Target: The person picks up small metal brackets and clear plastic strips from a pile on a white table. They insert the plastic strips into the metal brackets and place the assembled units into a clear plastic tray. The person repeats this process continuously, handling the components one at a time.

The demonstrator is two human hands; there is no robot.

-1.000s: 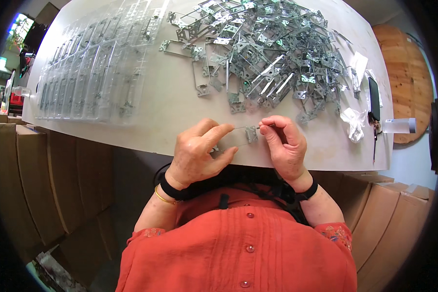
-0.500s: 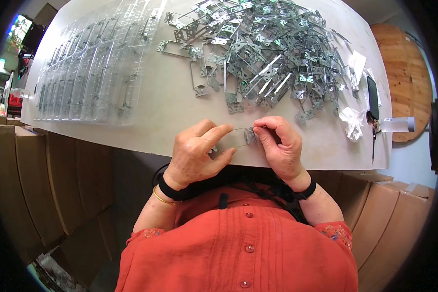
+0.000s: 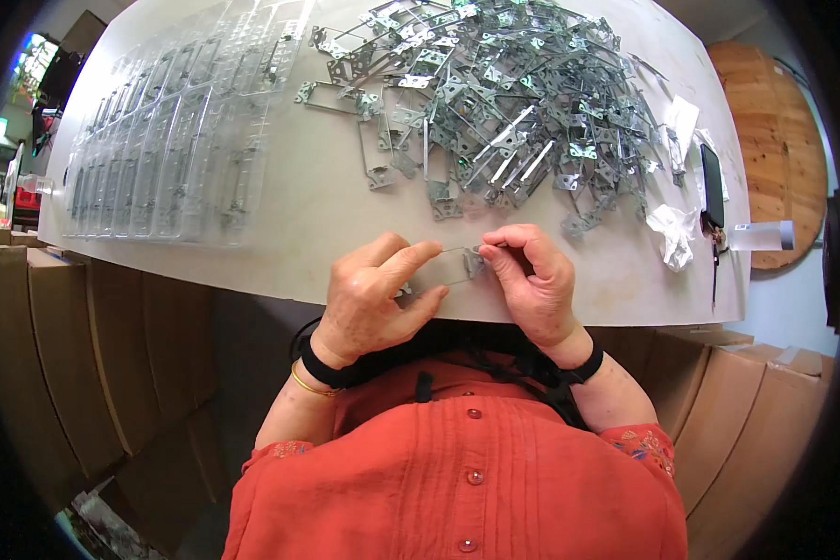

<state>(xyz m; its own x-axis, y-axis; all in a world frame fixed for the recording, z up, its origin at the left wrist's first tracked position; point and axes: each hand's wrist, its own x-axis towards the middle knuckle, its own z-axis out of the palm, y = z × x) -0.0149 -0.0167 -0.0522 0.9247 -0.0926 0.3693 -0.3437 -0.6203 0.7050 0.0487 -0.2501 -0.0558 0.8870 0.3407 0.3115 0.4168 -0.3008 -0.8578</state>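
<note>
Between my hands, over the near edge of the table, is a thin metal frame [image 3: 470, 261] with small plates at its ends and slim side rods. My left hand [image 3: 375, 291] grips its left end, thumb and forefinger spread along the two rods. The fingers of my right hand [image 3: 535, 280] are pinched together at the frame's right end; any small part between the fingertips is too hidden to make out. Beyond my hands lies a large heap of similar metal frames [image 3: 504, 112], tangled together.
Clear plastic trays [image 3: 163, 177] holding metal parts cover the table's left side. At the right lie a crumpled white tissue [image 3: 674, 233], a dark phone-like object [image 3: 712, 187] and a clear cylinder [image 3: 761, 235]. Cardboard boxes [image 3: 75, 345] stand below the table on both sides.
Both hands and the frame keep nearly the same pose. The whole view has shifted very slightly; the right fingertips remain pinched at the frame's right end.
</note>
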